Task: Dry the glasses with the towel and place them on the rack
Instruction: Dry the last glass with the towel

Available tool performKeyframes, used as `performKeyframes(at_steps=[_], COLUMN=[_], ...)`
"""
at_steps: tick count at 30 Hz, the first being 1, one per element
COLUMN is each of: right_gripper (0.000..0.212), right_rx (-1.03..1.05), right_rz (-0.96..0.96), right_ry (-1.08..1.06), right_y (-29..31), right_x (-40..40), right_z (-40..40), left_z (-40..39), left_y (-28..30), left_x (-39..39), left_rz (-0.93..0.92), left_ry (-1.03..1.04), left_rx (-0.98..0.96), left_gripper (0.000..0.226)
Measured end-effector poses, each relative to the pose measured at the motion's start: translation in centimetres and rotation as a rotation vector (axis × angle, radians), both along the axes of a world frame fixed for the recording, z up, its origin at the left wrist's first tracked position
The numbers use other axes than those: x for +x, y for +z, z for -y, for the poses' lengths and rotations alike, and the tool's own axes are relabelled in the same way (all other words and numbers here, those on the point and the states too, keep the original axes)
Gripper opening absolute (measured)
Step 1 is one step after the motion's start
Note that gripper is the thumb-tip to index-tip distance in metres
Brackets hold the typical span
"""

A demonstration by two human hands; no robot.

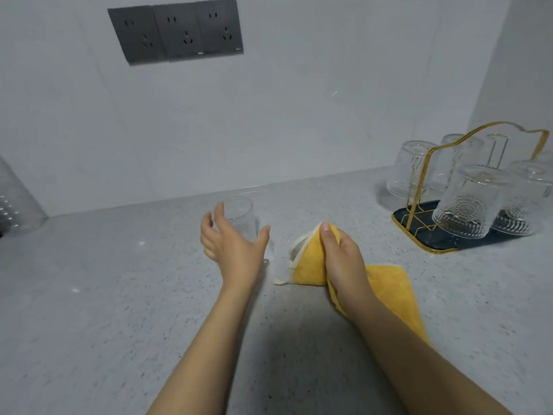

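Note:
A clear smooth glass (243,217) stands on the grey counter near the back wall. My left hand (230,238) is spread open just in front of it, fingers and thumb curved on either side without closing on it. My right hand (339,256) grips a yellow towel (386,286) that trails on the counter to the right. At the far right stands the rack (419,172), a gold wire frame on a dark tray (443,245), with several patterned glasses (469,202) upside down on it.
A grey wall with a dark panel of three sockets (176,31) rises behind the counter. A clear textured container (15,202) shows at the left edge. A side wall closes the corner behind the rack.

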State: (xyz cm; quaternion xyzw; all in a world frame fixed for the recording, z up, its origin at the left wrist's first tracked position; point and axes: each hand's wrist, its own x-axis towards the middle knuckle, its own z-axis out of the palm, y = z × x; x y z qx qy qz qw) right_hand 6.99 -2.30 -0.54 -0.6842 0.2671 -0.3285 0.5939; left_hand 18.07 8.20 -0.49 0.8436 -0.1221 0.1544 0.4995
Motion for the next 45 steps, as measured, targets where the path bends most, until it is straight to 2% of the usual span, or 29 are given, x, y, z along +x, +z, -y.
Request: performKeyframes(at_steps=[2,6,12,17,19,22,24,26,27,29,32,33,34,36,38,40,42,44,45], right_gripper=[0.030,0.044,0.048,0.053,0.050,0.034,0.030,0.036,0.040,0.047,0.045,0.041,0.039,0.041,0.041,0.042,0.043,0.049,0.053], right_rx=[0.040,0.161,0.318,0.513,0.464,0.224,0.029,-0.206,-0.296,-0.288,0.133,0.237,0.253,0.128,-0.173,-0.286,-0.081,0.273,0.383], right_rz=[-0.006,-0.031,-0.003,0.195,0.265,0.280,0.272,0.234,0.226,0.262,0.257,0.252,0.251,0.272,0.242,0.244,0.270,0.207,0.169], right_ry=[0.015,0.038,0.058,-0.068,-0.009,0.175,0.266,0.308,0.324,0.360,0.392,0.394,0.401,0.406,0.411,0.413,0.376,0.313,0.297], right_y=[0.1,0.0,-0.1,1.0,1.7,1.9,1.4,0.8,0.6,0.4,1.1,1.2,1.2,0.9,0.4,0.0,0.6,1.4,1.3], right_x=[0.1,0.3,0.5,-0.2,-0.9,-1.9,-2.2,-2.0,-1.9,-1.4,-0.9,-0.8,-1.0,-1.7,-2.1,-1.9,-1.6,-1.5,-1.5], right_z=[0.2,0.3,0.3,1.0,0.0,-1.8,-2.6,-3.2,-3.3,-2.9,-1.6,-1.2,-1.2,-2.1,-3.3,-3.4,-2.5,-1.4,-1.0], left_z=[-0.2,-0.4,-0.6,-1.1,-0.9,-0.1,0.3,0.2,0.0,-0.2,0.1,0.2,0.3,0.3,0.0,-0.3,-0.3,-0.1,0.0], left_y=[-0.5,-1.7,-1.5,0.6,1.3,1.0,0.6,0.4,0.5,0.3,0.2,0.0,0.1,0.3,0.5,0.7,0.7,0.6,0.7], left_x=[1.3,3.0,2.6,-1.2,-3.2,-5.7,-6.4,-6.5,-6.5,-6.5,-7.5,-7.4,-7.4,-7.1,-6.6,-6.7,-7.1,-7.5,-7.7], left_rz=[-0.135,-0.317,-0.281,-0.395,-0.496,-0.668,-0.652,-0.588,-0.571,-0.575,-0.592,-0.610,-0.620,-0.638,-0.637,-0.568,-0.525,-0.516,-0.520], left_ry=[-0.060,-0.148,-0.143,-0.374,-0.498,-0.606,-0.580,-0.564,-0.546,-0.565,-0.658,-0.676,-0.685,-0.679,-0.666,-0.680,-0.751,-0.765,-0.751], left_rx=[-0.080,-0.251,-0.221,-0.264,-0.280,-0.447,-0.485,-0.439,-0.439,-0.490,-0.589,-0.623,-0.643,-0.662,-0.644,-0.606,-0.566,-0.528,-0.522], left_gripper=[0.105,0.110,0.079,0.062,0.064,0.064,0.074,0.091,0.089,0.080,0.061,0.059,0.059,0.061,0.067,0.049,0.035,0.045,0.056])
